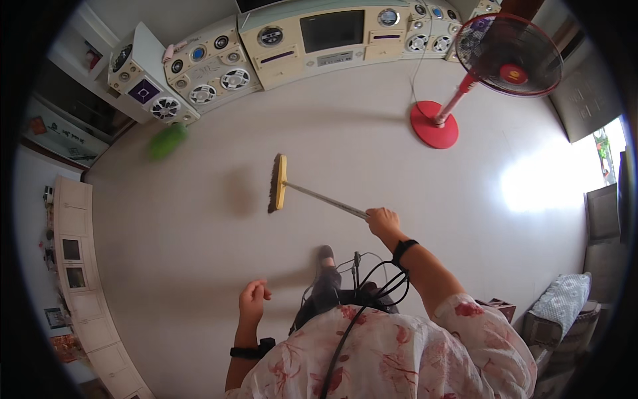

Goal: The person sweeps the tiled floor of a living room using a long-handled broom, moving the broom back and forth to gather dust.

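Observation:
My right hand (383, 222) grips the upper end of a long thin broom handle (326, 200). At its far end, a yellow broom head (281, 182) with dark bristles is turned on its side over the pale floor (349, 144), bristles facing left. Whether the bristles touch the floor I cannot tell. My left hand (252, 300) hangs low beside my body, its fingers loosely curled and nothing visible in them. Black cables (386, 287) loop in front of my waist, below my right wrist.
A red pedestal fan (434, 124) stands ahead on the right, its cord trailing back. Cream cabinets with speaker-like fronts (279, 65) line the far side. Near them at left is a blurred green rounded object (168, 141). Low cabinets (92, 304) run along the left; a covered seat (558, 309) is at right.

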`<act>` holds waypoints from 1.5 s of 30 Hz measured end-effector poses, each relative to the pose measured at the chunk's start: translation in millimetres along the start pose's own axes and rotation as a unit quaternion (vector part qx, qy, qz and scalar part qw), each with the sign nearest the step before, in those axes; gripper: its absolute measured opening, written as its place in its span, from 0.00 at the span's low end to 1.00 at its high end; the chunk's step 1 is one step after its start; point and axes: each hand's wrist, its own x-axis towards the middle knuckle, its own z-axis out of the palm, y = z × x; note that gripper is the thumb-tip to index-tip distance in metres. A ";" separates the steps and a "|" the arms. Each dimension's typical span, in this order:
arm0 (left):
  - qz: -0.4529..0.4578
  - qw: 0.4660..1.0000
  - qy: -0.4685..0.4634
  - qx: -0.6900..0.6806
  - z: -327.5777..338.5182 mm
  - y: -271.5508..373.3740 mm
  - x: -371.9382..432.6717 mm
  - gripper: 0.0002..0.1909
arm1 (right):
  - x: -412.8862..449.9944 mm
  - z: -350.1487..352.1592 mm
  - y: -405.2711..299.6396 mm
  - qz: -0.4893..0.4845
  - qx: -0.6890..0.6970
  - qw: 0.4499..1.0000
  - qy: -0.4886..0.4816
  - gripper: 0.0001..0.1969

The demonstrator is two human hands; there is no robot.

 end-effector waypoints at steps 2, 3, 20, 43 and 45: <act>-0.024 1.000 0.012 0.002 -17.7 2.8 5.7 0.10 | 40.6 3.9 -20.7 -0.006 -0.022 1.000 0.013 0.09; -0.037 0.999 0.016 0.005 -24.7 2.9 6.6 0.10 | 58.0 6.3 -30.8 -0.008 -0.028 0.999 0.016 0.09; -0.012 0.995 -0.083 0.057 0.9 21.0 81.8 0.10 | -37.1 54.3 142.7 0.283 0.107 0.952 -0.036 0.11; 0.036 0.979 -0.162 0.117 158.1 101.9 90.7 0.10 | -316.6 6.7 380.7 0.420 -0.010 0.903 0.089 0.11; 0.041 0.980 -0.160 0.114 159.2 106.9 89.1 0.10 | -292.1 -12.6 346.4 0.398 0.046 0.910 0.108 0.12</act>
